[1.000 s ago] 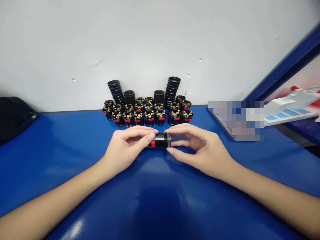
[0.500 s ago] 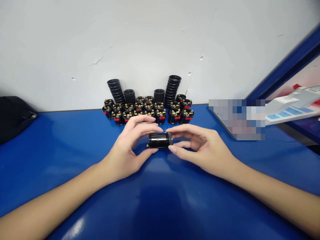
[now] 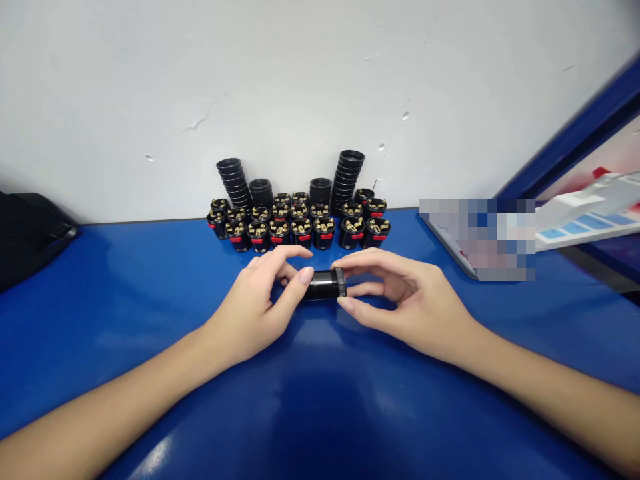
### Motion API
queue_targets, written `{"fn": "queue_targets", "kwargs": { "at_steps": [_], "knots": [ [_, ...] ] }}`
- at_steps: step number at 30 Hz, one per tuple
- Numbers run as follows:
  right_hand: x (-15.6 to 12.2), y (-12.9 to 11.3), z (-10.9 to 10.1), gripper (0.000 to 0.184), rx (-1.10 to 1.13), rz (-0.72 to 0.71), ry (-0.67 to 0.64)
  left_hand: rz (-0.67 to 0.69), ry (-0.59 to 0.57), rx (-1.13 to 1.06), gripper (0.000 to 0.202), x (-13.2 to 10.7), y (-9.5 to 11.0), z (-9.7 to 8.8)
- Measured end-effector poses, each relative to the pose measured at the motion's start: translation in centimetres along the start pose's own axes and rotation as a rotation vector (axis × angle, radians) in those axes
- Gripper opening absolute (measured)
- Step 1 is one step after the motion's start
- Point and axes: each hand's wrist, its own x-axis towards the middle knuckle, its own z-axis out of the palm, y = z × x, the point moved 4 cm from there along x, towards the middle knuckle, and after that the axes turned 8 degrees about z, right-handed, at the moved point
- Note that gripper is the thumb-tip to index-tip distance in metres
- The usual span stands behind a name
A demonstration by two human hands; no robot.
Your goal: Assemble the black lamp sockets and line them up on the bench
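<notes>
left hand (image 3: 255, 310): pinching left end of black cylindrical plastic lamp socket (image 3: 323, 285)
right hand (image 3: 410, 303): fingertips grasping ridged collar (image 3: 341, 283), socket's right end
tip: hold socket level, twist collar squarely
behind socket: rows of black brass-topped sockets (image 3: 300, 230)

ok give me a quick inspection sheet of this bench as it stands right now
surface: blue table, glossy, with reflections.
job's things: black cylinder held sideways between both hands, with a ribbed ring at its right end.
clutter: rows of black sockets with brass and red parts by the wall; stacks of black rings behind them.
grippers: left hand pinches the cylinder's left end; right hand pinches the ribbed end.
cables: nothing seen.
surroundings: white wall; black bag at far left; white-and-blue board at right.
</notes>
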Motion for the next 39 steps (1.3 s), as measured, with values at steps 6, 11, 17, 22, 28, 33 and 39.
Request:
{"fn": "queue_targets", "kwargs": {
  "at_steps": [6,11,17,22,28,33,39],
  "knots": [
    [0.07,0.03,-0.11,0.032,-0.003,0.032,0.024,0.194,0.048,-0.039,0.048,-0.16,-0.40,-0.30],
    [0.12,-0.10,-0.01,0.031,0.005,0.066,0.017,0.429,0.100,0.062,0.049,-0.21,-0.25,-0.50],
    [0.02,-0.12,0.19,0.032,0.006,0.058,0.002,0.274,0.000,0.064,0.065,-0.06,-0.03,-0.33],
    [-0.09,-0.08,0.28,0.033,-0.002,0.029,-0.014,0.040,-0.086,-0.016,0.035,0.12,-0.23,-0.19],
    [-0.06,-0.01,0.12,0.033,-0.028,0.041,0.002,0.128,-0.044,-0.068,0.034,-0.03,-0.30,-0.11],
    [0.12,-0.09,-0.02,0.031,-0.006,0.098,0.023,0.316,0.087,0.009,0.052,-0.22,-0.33,-0.42],
    [0.00,-0.06,0.09,0.028,0.023,0.107,0.020,0.365,0.094,0.078,0.067,-0.10,-0.09,-0.32]
  ]
}}
